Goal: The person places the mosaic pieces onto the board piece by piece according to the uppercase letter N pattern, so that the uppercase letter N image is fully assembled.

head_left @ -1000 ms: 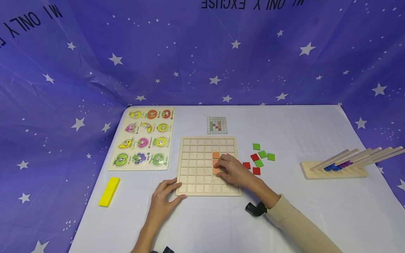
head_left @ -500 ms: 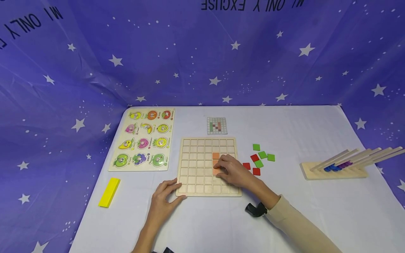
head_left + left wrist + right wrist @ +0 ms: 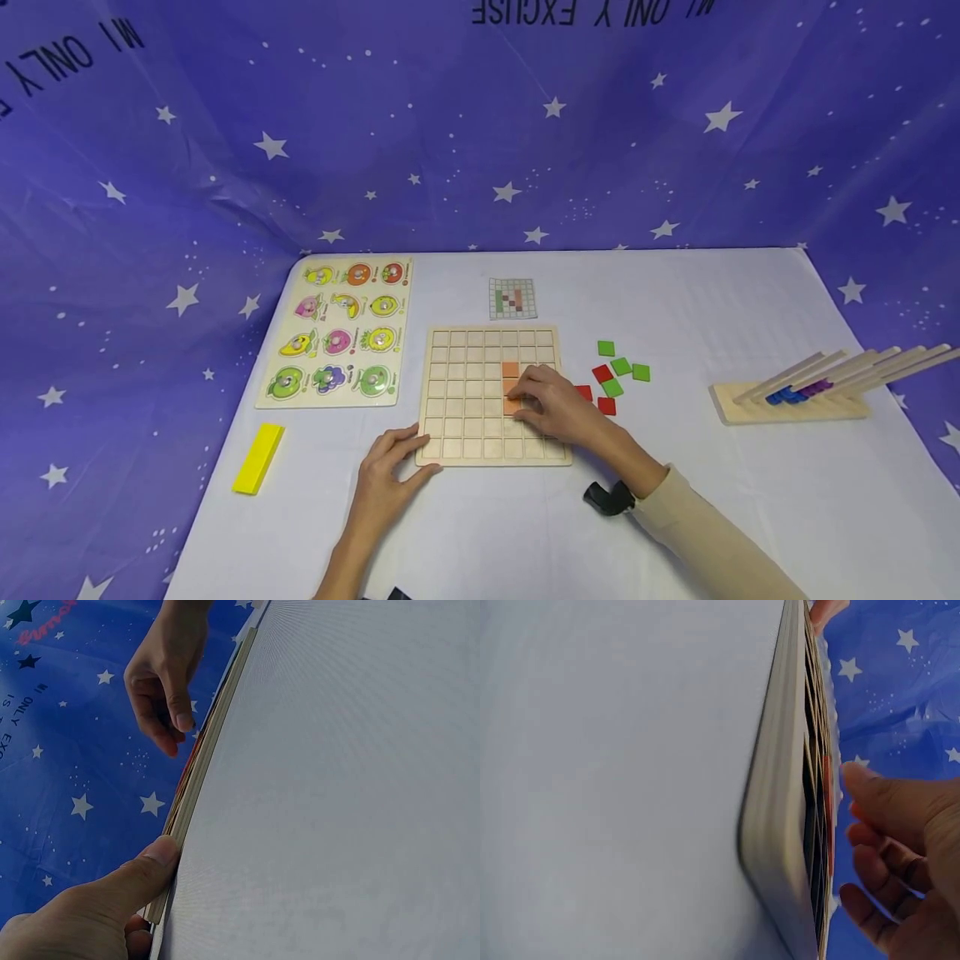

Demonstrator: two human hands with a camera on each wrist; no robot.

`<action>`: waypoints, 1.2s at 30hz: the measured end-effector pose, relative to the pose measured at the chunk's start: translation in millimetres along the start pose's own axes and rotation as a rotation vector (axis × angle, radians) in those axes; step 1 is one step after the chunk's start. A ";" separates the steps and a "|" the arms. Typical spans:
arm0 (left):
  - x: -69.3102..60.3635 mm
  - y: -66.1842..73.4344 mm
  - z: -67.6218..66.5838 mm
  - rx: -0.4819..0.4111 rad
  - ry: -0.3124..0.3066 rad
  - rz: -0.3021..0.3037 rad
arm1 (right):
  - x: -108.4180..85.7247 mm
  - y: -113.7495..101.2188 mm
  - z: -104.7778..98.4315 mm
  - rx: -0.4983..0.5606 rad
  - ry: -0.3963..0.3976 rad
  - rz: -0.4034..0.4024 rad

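Note:
A square wooden grid board (image 3: 465, 407) lies on the table in the head view. My left hand (image 3: 384, 475) holds its near left corner, the thumb along the front edge and the fingers at the left side; the left wrist view also shows this thumb (image 3: 146, 874) on the edge. My right hand (image 3: 555, 404) is over the board's right half. Its index finger and thumb are at opposite edges of an orange square tile (image 3: 511, 407) in one cell, partly covered by the fingers. Another orange tile (image 3: 510, 368) shows farther up that column. The right wrist view shows the right hand (image 3: 907, 847) with bent fingers.
Loose green tiles (image 3: 620, 366) and red tiles (image 3: 607, 406) lie right of the board. A small pattern card (image 3: 527, 311) is behind it. A fruit puzzle (image 3: 356, 358) and yellow block (image 3: 258, 458) are left; a wooden peg stand (image 3: 832, 411) is far right.
Both hands and the tiles stay where they were on the board. Only the head view has shifted very slightly.

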State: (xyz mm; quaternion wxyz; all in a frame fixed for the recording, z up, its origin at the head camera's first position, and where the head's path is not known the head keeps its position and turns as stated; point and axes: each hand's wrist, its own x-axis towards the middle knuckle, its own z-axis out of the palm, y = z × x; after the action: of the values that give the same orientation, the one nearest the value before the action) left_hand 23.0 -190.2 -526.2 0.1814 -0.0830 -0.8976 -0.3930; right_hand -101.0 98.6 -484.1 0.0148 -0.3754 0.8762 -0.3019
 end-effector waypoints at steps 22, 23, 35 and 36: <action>0.7 1.1 1.0 0.004 0.001 0.009 | -58.2 51.0 -43.7 -0.017 0.162 0.184; 0.7 1.1 1.1 0.003 0.001 0.009 | -60.4 53.8 -43.8 -0.026 0.166 0.183; 0.6 -0.7 2.5 -0.012 0.002 0.012 | -69.9 69.0 -38.0 -0.044 0.165 0.176; 0.5 -0.9 2.4 -0.012 0.005 0.013 | -69.4 69.5 -37.4 -0.045 0.161 0.179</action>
State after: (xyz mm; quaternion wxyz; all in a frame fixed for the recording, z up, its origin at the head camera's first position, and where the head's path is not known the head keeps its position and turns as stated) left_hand 21.7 -189.1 -528.1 0.1858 -0.0889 -0.8943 -0.3973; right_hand -105.7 201.6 -505.0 -0.0372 -0.2703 0.9111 -0.3089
